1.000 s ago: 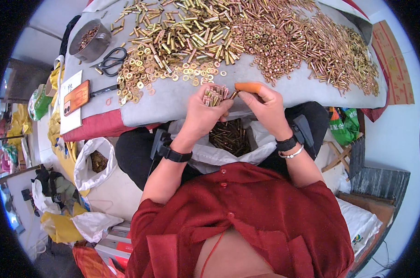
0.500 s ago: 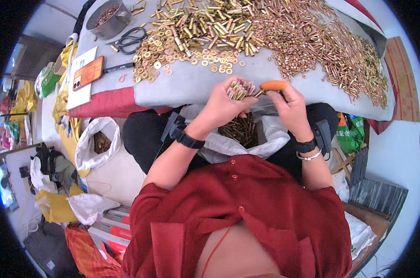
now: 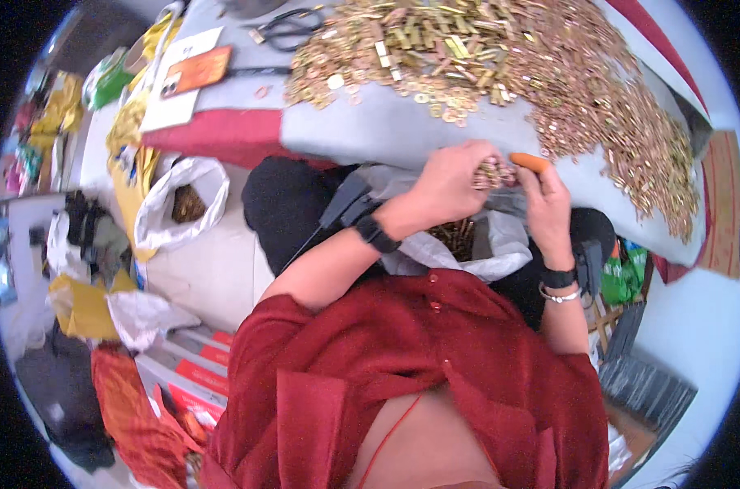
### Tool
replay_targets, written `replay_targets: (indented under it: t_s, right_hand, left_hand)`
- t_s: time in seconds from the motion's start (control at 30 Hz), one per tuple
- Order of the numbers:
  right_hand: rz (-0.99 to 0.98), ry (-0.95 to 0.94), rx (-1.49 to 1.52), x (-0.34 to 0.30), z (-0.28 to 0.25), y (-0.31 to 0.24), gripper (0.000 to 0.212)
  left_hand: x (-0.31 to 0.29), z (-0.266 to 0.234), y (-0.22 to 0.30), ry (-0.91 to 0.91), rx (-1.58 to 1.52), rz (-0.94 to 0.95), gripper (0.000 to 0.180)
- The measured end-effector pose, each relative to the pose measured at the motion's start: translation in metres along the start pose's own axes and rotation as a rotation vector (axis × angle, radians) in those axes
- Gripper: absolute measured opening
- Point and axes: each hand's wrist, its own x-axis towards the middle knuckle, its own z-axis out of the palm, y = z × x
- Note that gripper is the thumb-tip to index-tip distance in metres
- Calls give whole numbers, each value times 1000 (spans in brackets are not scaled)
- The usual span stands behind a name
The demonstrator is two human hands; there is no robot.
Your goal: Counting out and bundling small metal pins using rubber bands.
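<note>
My left hand (image 3: 451, 178) is closed around a bundle of small brass-coloured metal bolts (image 3: 492, 174), their ends pointing toward my right hand. My right hand (image 3: 551, 200) has an orange finger cot (image 3: 530, 162) on one finger. Its fingers are pressed together at the bundle's right side; blur hides what they may pinch. Below both hands, a white sack (image 3: 512, 244) between my knees holds many dark brassy metal pieces (image 3: 453, 238). Just beyond my hands, the grey-covered table (image 3: 370, 122) carries heaps of brass sleeves (image 3: 443, 41), flat washers (image 3: 445, 104) and small pinkish-brass parts (image 3: 639, 155).
On the table's left lie black scissors (image 3: 288, 31) and an orange phone (image 3: 197, 72) on a white pad. A second white sack (image 3: 215, 191) with brownish contents stands on the floor at left. Red-and-white boxes (image 3: 203, 367) sit lower left; a cardboard sheet (image 3: 719, 200) is at right.
The view has shifted, so table and sacks sit differently in it. Both hands remain together at the bundle. The metal piece seen earlier in my right fingertips no longer shows clearly.
</note>
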Motion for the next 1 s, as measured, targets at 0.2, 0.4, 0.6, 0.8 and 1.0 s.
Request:
replay_targets:
  t_s: [0.2,0.4,0.6,0.8,1.0]
  right_hand:
    - [-122,-6,-358,1,-6,-10,12]
    - [-143,-68,-742,14,-14,-6,16]
    - [-122,26,-82,11,3,-13,22]
    - [142,11,-29,14,2,-2,23]
    - [135,-103,920,9,14,-2,66]
  left_hand:
    - [0,7,-2,0,-38,65,25]
    - [0,11,-5,25,-104,35,22]
    - [4,-1,0,-13,-319,-172,21]
    - [2,4,-2,-32,-469,-285,25]
    - [7,-2,11,16,-627,-470,28]
